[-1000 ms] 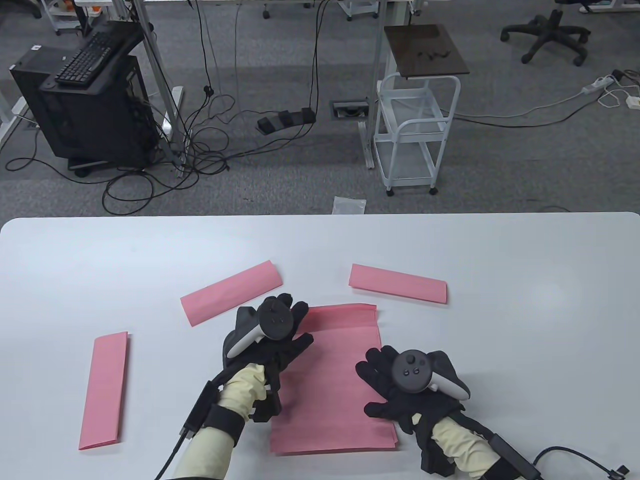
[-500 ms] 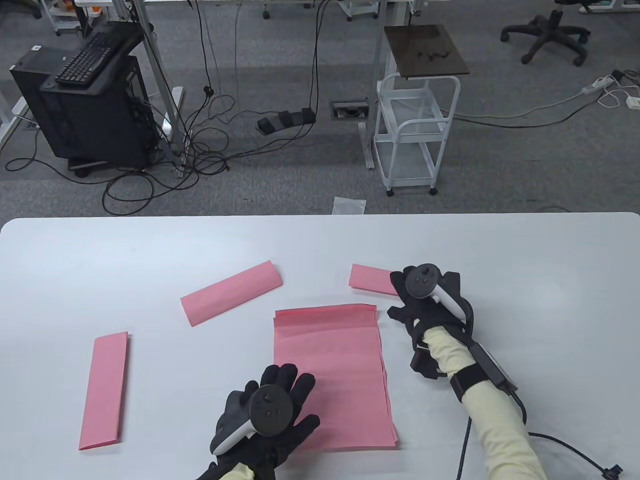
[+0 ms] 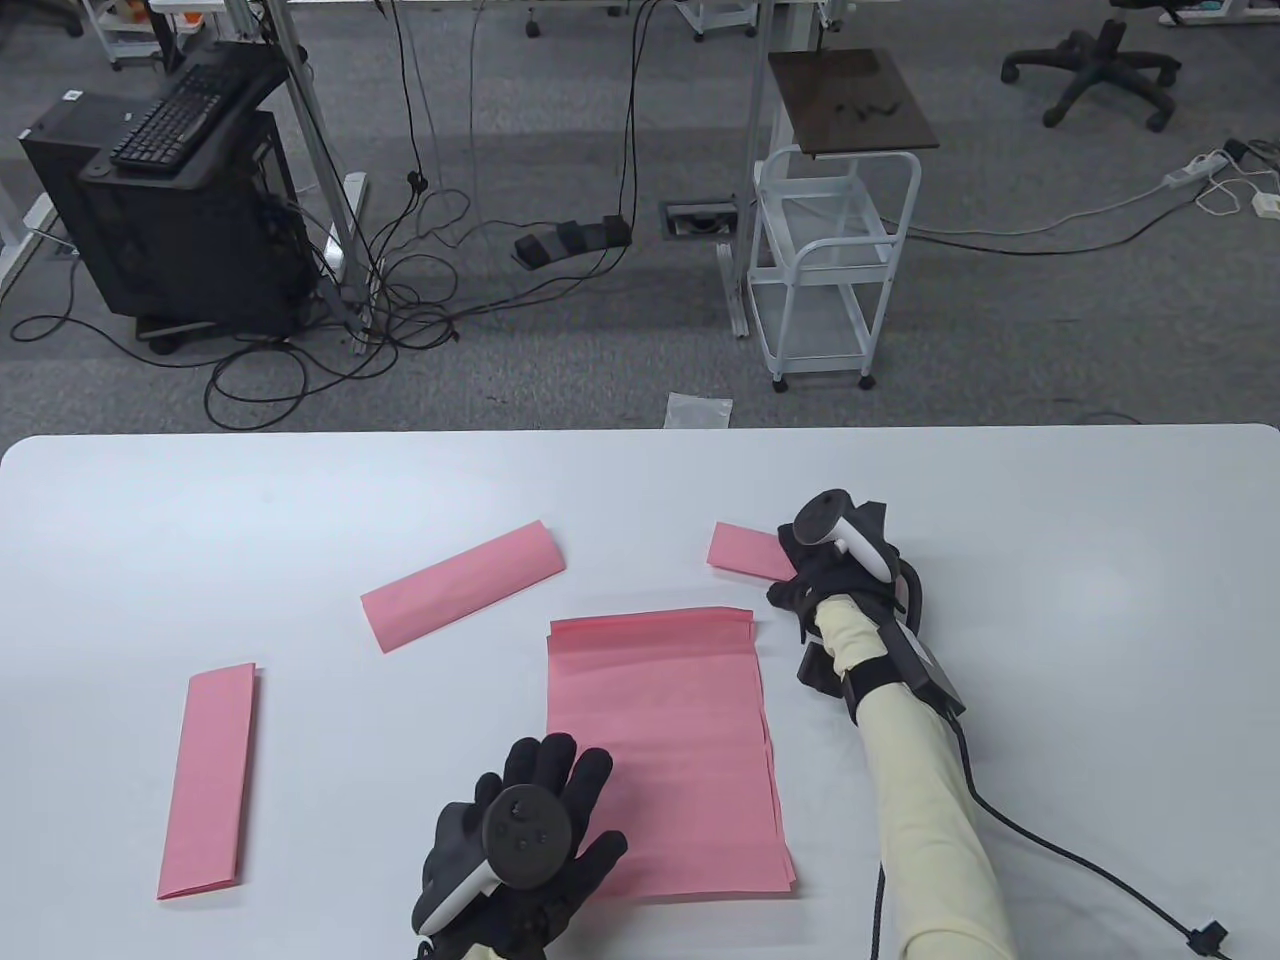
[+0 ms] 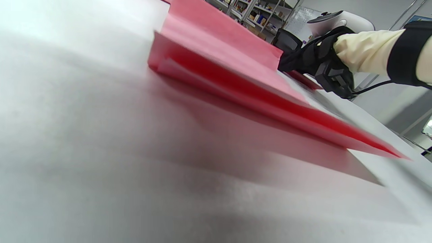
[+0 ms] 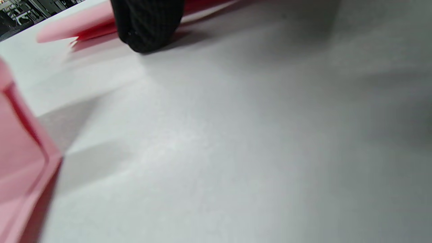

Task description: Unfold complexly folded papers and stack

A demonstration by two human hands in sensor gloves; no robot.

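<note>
A flat stack of unfolded pink sheets [image 3: 665, 740] lies at the table's centre front; it also shows in the left wrist view [image 4: 236, 84]. Three folded pink papers lie around it: one at far left [image 3: 208, 780], one angled behind the stack [image 3: 462, 583], and one at right [image 3: 745, 550]. My right hand [image 3: 815, 575] covers and grips the right end of that third paper. In the right wrist view a gloved fingertip [image 5: 148, 23] presses at its edge [image 5: 74, 30]. My left hand [image 3: 540, 800] is open with fingers spread, resting at the stack's lower left corner.
The white table [image 3: 1050, 600] runs the full width of the view; its far edge lies behind the papers. A cable [image 3: 1080, 870] trails from my right wrist across the table's right front. Beyond the table are a white cart [image 3: 830, 270] and floor cables.
My right hand left the stack, reached back to the right folded paper and took hold of it, shifting it slightly right. My left hand pulled back to the stack's lower left corner.
</note>
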